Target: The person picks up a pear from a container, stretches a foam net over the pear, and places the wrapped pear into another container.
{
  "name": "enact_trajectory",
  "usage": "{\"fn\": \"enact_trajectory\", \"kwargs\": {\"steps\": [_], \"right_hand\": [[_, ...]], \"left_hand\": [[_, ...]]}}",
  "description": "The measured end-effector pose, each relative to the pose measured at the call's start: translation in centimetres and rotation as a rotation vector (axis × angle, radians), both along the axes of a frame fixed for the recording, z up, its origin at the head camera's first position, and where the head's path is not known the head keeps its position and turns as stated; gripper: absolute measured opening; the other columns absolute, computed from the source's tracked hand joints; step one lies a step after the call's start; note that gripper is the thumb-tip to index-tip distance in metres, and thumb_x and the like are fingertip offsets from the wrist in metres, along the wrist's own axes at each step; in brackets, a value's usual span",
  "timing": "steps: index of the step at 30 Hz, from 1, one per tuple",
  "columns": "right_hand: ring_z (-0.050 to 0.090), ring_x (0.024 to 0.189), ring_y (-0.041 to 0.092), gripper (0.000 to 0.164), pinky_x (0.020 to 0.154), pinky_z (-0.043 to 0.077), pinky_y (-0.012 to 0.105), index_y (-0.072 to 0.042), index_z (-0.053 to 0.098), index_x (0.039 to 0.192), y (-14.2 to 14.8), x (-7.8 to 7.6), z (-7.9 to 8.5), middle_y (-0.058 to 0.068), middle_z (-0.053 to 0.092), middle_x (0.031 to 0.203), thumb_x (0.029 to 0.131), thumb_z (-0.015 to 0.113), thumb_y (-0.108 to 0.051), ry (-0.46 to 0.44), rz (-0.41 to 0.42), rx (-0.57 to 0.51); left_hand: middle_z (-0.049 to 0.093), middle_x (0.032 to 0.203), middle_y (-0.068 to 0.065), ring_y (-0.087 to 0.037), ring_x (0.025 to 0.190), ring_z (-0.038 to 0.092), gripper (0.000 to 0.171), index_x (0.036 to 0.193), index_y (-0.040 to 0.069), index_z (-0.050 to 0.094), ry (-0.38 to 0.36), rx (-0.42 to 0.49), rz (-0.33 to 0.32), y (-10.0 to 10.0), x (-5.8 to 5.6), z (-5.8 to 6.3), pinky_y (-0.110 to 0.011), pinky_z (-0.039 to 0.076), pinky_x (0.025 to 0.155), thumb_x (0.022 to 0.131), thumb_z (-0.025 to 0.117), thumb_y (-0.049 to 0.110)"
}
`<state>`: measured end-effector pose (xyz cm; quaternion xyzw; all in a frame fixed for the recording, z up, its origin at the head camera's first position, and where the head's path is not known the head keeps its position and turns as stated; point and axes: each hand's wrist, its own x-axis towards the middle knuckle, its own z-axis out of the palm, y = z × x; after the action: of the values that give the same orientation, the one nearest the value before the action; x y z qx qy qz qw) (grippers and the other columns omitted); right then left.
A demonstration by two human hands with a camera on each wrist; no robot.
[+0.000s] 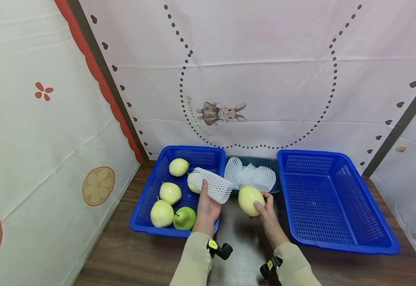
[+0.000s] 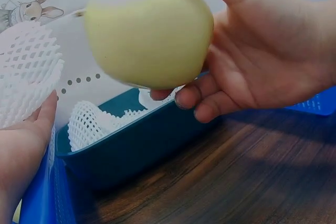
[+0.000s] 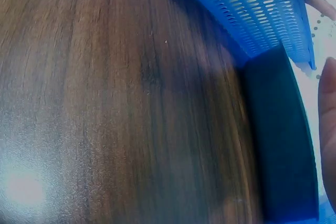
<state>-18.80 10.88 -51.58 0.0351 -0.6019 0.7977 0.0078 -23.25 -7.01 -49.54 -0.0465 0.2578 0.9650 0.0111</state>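
My left hand point(image 1: 208, 210) holds a white foam net sleeve point(image 1: 213, 184), the thumb in front of it, above the right side of the left blue basket point(image 1: 139, 206). A pale yellow pear point(image 1: 250, 200) sits in my right hand point(image 1: 270, 222), held between thumb and fingers. In the left wrist view the pear point(image 2: 149, 35) is large, its short stem pointing left toward the net sleeve point(image 2: 29, 74), with a gap between them. Several pears lie in the left basket, among them a greener one point(image 1: 184, 218). One pear point(image 1: 193, 182) is partly hidden behind the sleeve.
Between the two blue baskets stands a dark green bin point(image 1: 277, 184) with several foam nets point(image 1: 252, 174) inside. The right blue basket point(image 1: 336, 242) shows its bare slotted floor. Everything stands on a brown wooden table point(image 1: 122, 258), with patterned cloth walls behind and beside.
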Motion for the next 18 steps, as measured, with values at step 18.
{"fn": "enact_trajectory", "kwargs": {"steps": [18], "right_hand": [[0.040,0.094,0.018,0.052,0.067,0.038,0.031,-0.008,0.029,0.139,-1.7,0.0,1.9,0.013,0.035,0.127,0.092,0.051,-0.008,0.045,-0.003,0.175]], "left_hand": [[0.013,0.151,-0.015,-0.029,0.137,0.018,0.077,0.147,0.021,-0.010,0.027,-0.027,0.012,0.0,0.0,-0.1,-0.040,0.019,0.109,0.096,0.045,0.037]]}}
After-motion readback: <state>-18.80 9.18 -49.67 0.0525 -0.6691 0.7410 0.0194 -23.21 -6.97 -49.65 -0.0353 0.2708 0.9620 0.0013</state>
